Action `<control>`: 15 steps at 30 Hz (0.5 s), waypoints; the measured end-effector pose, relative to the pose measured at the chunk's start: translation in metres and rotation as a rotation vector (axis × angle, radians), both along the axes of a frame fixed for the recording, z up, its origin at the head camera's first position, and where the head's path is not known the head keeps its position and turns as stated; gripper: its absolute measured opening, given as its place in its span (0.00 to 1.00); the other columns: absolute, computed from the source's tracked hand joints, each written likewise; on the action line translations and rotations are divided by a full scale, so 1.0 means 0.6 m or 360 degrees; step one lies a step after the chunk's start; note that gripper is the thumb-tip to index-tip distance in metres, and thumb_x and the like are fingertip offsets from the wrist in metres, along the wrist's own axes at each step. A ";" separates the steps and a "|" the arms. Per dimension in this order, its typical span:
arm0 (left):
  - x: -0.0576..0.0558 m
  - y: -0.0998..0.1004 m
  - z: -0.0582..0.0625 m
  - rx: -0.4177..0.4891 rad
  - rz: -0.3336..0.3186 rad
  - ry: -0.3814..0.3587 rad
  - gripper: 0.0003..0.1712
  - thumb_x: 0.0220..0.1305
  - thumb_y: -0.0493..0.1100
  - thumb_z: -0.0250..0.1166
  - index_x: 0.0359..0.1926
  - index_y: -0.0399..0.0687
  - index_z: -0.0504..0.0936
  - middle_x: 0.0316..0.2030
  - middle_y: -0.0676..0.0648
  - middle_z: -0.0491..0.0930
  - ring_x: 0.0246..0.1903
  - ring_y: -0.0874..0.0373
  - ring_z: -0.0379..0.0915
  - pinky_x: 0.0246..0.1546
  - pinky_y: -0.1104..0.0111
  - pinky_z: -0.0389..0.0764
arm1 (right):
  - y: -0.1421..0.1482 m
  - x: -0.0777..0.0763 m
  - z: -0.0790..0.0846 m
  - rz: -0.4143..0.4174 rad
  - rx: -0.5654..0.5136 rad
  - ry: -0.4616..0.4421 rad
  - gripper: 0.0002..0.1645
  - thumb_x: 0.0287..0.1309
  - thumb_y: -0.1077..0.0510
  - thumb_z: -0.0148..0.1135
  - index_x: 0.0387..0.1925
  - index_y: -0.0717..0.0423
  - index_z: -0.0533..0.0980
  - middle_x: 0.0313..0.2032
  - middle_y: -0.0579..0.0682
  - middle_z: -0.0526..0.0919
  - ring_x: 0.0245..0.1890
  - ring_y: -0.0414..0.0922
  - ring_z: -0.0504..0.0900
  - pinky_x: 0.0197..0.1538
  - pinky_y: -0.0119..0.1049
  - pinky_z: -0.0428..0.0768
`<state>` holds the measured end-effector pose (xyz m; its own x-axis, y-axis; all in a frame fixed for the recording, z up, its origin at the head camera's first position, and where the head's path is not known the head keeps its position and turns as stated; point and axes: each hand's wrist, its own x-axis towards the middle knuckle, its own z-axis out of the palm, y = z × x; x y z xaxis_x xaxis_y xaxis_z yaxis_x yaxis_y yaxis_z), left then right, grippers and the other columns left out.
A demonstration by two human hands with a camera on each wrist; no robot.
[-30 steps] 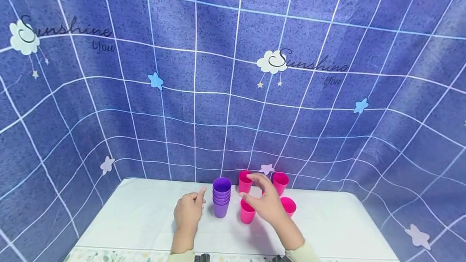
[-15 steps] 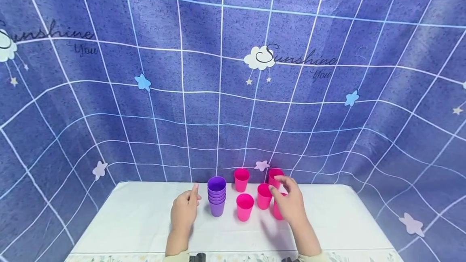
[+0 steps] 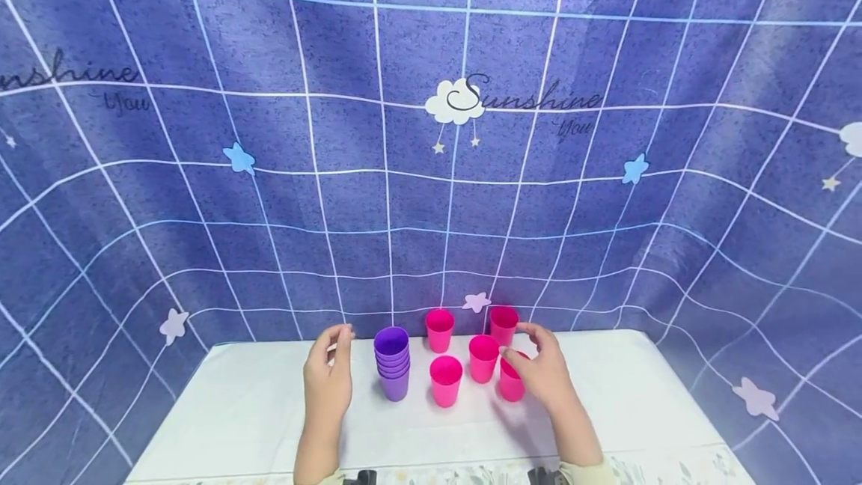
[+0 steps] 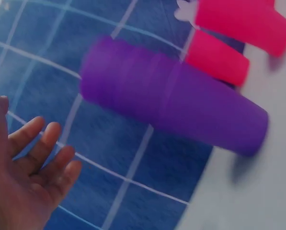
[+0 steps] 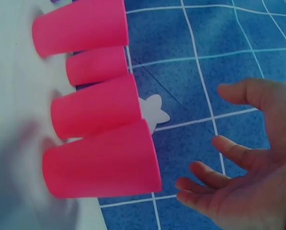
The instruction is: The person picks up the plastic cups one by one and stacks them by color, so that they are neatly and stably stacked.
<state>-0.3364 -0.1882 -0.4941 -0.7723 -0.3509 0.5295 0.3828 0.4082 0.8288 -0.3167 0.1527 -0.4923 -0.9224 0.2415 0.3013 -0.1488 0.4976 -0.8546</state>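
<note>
A stack of nested purple cups (image 3: 393, 365) stands upright on the white table. My left hand (image 3: 328, 376) is just left of it, empty, its fingers apart from the stack (image 4: 176, 96) in the left wrist view. To the right stand several separate pink cups, mouths up: one at the front (image 3: 445, 382), one at the back left (image 3: 440, 331), one in the middle (image 3: 483, 359). My right hand (image 3: 544, 369) hovers over the front right pink cup (image 3: 512, 380), holding nothing. In the right wrist view its fingers are spread, apart from the nearest pink cup (image 5: 104, 163).
A blue curtain (image 3: 337, 133) with white grid lines, clouds and stars hangs close behind the table and around both sides. The white tabletop (image 3: 236, 403) reaches left and right of the cups. A floral strip (image 3: 431, 474) runs along the front edge.
My right hand has moved right, off the middle pink cups to above the right ones. The left hand has drawn slightly left from the purple stack, its fingers loosening. The head view has shifted right.
</note>
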 end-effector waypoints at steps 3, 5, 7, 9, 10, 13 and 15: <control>0.014 0.018 0.021 -0.0014 -0.0052 0.0158 0.15 0.80 0.45 0.60 0.55 0.42 0.85 0.52 0.43 0.88 0.53 0.77 0.73 0.57 0.82 0.74 | 0.008 -0.003 0.001 0.0006 0.0021 -0.0030 0.36 0.58 0.56 0.73 0.65 0.65 0.75 0.66 0.68 0.76 0.69 0.68 0.72 0.72 0.67 0.74; 0.022 0.032 0.032 -0.0026 -0.0126 0.0249 0.14 0.79 0.43 0.60 0.57 0.42 0.84 0.53 0.43 0.88 0.55 0.76 0.74 0.61 0.81 0.74 | 0.012 -0.004 0.001 0.0023 0.0032 -0.0056 0.37 0.57 0.56 0.74 0.67 0.64 0.74 0.67 0.68 0.75 0.70 0.68 0.72 0.72 0.66 0.74; 0.030 0.047 0.040 -0.0012 -0.0237 0.0321 0.14 0.78 0.39 0.60 0.59 0.41 0.83 0.54 0.43 0.88 0.57 0.75 0.75 0.63 0.81 0.74 | 0.016 -0.005 0.001 0.0039 0.0046 -0.0073 0.39 0.57 0.56 0.74 0.68 0.64 0.73 0.67 0.69 0.75 0.70 0.68 0.72 0.72 0.67 0.74; 0.035 0.062 0.044 0.0027 -0.0365 0.0366 0.15 0.78 0.36 0.59 0.61 0.40 0.82 0.55 0.41 0.87 0.59 0.73 0.77 0.64 0.83 0.74 | 0.019 -0.004 0.000 0.0056 0.0046 -0.0095 0.40 0.56 0.56 0.74 0.68 0.65 0.72 0.68 0.69 0.74 0.70 0.69 0.71 0.72 0.67 0.74; 0.037 0.070 0.045 0.0059 -0.0437 0.0379 0.16 0.78 0.35 0.58 0.62 0.39 0.81 0.56 0.40 0.86 0.59 0.72 0.77 0.64 0.83 0.74 | 0.021 -0.003 0.000 0.0063 0.0044 -0.0104 0.41 0.55 0.56 0.75 0.69 0.65 0.72 0.68 0.70 0.73 0.70 0.69 0.71 0.72 0.67 0.74; 0.042 0.093 0.048 0.0163 -0.0614 0.0403 0.18 0.77 0.32 0.58 0.64 0.35 0.79 0.57 0.33 0.83 0.61 0.69 0.79 0.66 0.82 0.76 | 0.025 -0.002 -0.001 0.0079 0.0047 -0.0135 0.42 0.54 0.55 0.76 0.69 0.64 0.72 0.68 0.70 0.72 0.71 0.69 0.70 0.71 0.69 0.73; 0.044 0.107 0.049 0.0212 -0.0704 0.0410 0.19 0.76 0.30 0.58 0.65 0.33 0.78 0.57 0.30 0.81 0.61 0.66 0.81 0.66 0.79 0.78 | 0.028 -0.002 -0.002 0.0087 0.0062 -0.0145 0.43 0.54 0.54 0.76 0.69 0.64 0.72 0.68 0.71 0.72 0.71 0.69 0.70 0.71 0.69 0.73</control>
